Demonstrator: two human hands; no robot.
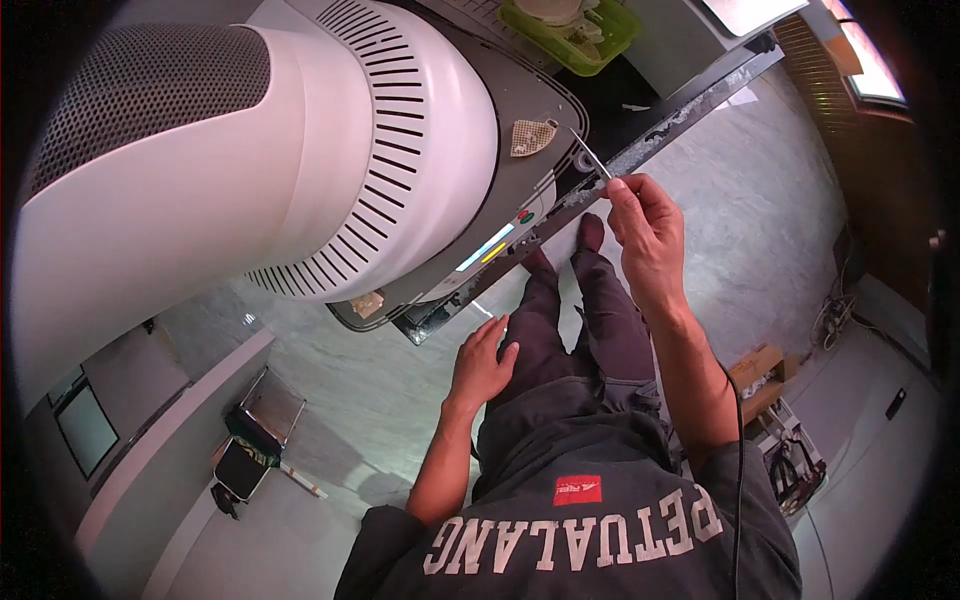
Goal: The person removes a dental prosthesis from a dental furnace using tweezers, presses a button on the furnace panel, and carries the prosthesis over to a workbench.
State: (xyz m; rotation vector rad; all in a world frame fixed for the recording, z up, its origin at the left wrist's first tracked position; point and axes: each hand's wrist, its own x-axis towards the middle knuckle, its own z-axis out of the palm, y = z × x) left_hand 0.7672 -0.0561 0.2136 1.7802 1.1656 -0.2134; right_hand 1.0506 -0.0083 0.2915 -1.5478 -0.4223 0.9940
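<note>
My right hand [648, 235] pinches the end of a thin metal tool with a bent tip [592, 157]. I cannot tell whether the tool has one prong or two. Its far end reaches the edge of a beige honeycomb-patterned piece [530, 139], which lies on the grey top of a large white machine [440, 130] with a vented dome. A small dark spot shows where tip and piece meet. My left hand [482, 365] hangs in front of my thigh, thumb apart from the fingers, holding nothing. Below the machine's front corner are buttons and a lit display [484, 248].
A green tray [590, 45] with whitish items stands behind the machine, beside a grey box [665, 45]. Another beige piece [368, 304] sits on the machine's left corner. Cardboard boxes [757, 375] and cables [835, 318] are on the right; a chair [255, 445] is at lower left.
</note>
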